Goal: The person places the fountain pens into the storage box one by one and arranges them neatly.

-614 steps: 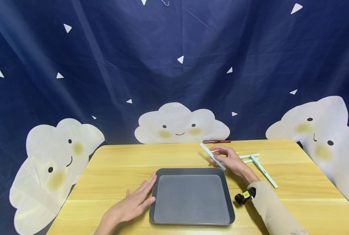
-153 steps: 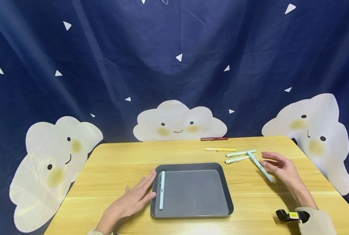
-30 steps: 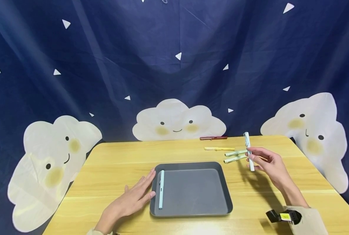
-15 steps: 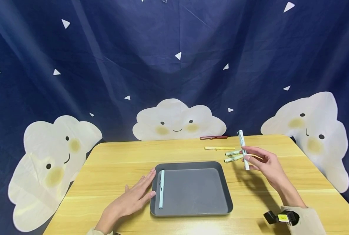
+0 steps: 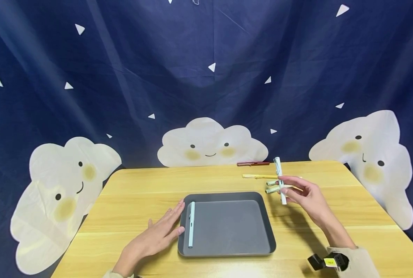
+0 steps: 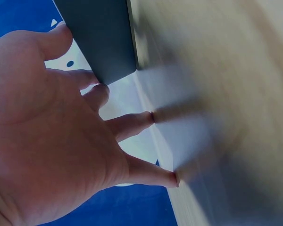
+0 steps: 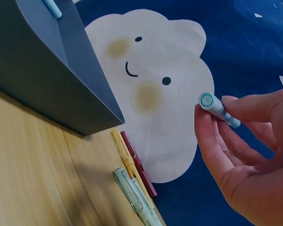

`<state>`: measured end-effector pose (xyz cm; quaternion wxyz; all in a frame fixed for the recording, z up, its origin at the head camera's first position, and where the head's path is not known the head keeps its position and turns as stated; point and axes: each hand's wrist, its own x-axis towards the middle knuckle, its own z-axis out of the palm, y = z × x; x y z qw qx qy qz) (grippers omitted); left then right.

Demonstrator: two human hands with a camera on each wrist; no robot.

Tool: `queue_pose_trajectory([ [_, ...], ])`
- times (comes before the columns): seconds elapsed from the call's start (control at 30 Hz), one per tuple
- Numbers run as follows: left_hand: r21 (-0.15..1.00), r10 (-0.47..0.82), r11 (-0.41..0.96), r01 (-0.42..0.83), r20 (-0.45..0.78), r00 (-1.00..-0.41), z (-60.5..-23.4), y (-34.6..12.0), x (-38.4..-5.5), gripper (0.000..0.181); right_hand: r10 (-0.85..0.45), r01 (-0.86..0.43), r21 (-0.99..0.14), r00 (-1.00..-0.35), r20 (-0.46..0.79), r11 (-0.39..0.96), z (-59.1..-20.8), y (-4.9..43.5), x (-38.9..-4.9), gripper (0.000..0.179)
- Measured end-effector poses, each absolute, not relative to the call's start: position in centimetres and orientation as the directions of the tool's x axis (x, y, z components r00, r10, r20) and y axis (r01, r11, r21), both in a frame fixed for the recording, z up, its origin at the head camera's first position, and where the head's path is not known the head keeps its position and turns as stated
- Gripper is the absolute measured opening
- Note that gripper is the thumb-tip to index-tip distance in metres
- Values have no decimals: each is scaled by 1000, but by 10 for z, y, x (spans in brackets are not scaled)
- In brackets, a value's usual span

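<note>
My right hand pinches a light blue pen between thumb and fingers, above the table right of the tray. The pen stands nearly upright in the head view; its round end faces the camera in the right wrist view. Behind the hand lie two pale green pens, partly hidden by it. My left hand lies with straight fingers against the left wall of the dark grey tray; its fingertips touch the table in the left wrist view. Inside the tray, along the left side, rests another light blue pen.
A yellow pen lies behind the green ones, and a dark red pen is at the table's far edge. Beyond the wooden table hangs a dark blue curtain with clouds printed on it.
One blue pen went from my right hand into the tray. The second, earlier lying across the green pens, was picked up and has moved left in the last second. The left hand stays put.
</note>
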<state>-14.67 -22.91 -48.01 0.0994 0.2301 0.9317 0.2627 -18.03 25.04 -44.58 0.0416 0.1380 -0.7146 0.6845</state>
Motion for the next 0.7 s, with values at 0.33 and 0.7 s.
queue_pose_trajectory([
  [0.33, 536, 476, 760, 368, -73, -876, -480, -229, -146, 70, -202, -260, -965, -947, 250, 26, -447, 238, -179, 43],
  [0.7, 534, 479, 759, 373, -70, -875, -481, -230, -146, 70, -202, -276, -960, -944, 262, 45, -451, 222, -177, 41],
])
